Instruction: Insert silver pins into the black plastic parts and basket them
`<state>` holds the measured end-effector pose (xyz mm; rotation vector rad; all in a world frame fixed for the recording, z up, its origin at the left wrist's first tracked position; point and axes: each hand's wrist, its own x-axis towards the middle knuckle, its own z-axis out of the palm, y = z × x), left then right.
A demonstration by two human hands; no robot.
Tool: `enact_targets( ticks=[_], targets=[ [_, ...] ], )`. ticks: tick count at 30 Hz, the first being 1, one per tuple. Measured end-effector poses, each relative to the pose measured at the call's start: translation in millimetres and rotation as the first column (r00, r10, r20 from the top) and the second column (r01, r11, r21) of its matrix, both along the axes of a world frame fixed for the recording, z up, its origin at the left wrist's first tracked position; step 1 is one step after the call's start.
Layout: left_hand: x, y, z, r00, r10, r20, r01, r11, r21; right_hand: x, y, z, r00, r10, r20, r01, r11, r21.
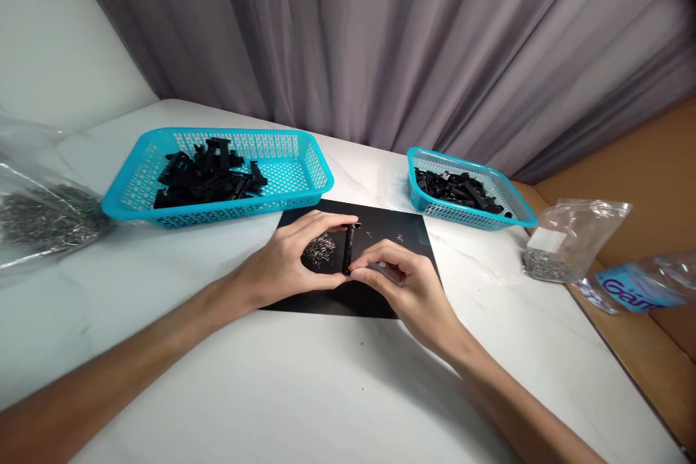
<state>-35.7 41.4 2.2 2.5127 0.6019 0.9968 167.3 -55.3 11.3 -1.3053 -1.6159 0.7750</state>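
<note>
A slim black plastic part (349,246) stands lengthwise between the thumb and fingers of my left hand (283,250), which grips it by its two ends. At the part's near end, the thumb and forefinger of my right hand (405,279) are pinched together and touch it. Whatever lies between those fingertips is too small or hidden to make out. Below the hands is a black mat (348,304). A pile of small metal pins (320,250) lies on it, partly behind my left hand, and a few loose pins (400,238) lie to the right of the part.
A blue basket (217,214) with black plastic parts stands at the back left, and a smaller blue basket (473,216) with black parts at the back right. A clear bag of metal pieces (51,214) lies far left. Another bag (549,261) and a plastic bottle (636,286) are at right.
</note>
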Motion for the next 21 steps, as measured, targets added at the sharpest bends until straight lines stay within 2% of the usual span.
enact_targets(
  ticks=[10, 13, 17, 21],
  targets=[
    [0, -1, -2.8, 0.998, -0.061, -0.003, 0.062, 0.997, 0.047, 8, -2, 4.8, 0.950, 0.116, 0.290, -0.141, 0.988, 0.066],
    [1, -3, -3.6, 0.997, -0.080, 0.010, 0.079, 0.994, 0.075, 11, 2, 3.8, 0.968, 0.141, 0.206, -0.148, 0.989, 0.020],
    [3, -6, -0.8, 0.994, -0.102, 0.029, 0.098, 0.988, 0.122, 17, 9, 1.4, 0.991, 0.128, -0.029, -0.131, 0.981, -0.143],
    [5, -9, 2.9, 0.991, -0.129, 0.027, 0.122, 0.977, 0.173, 21, 11, -0.7, 0.981, 0.126, -0.144, -0.161, 0.952, -0.262]
  ],
)
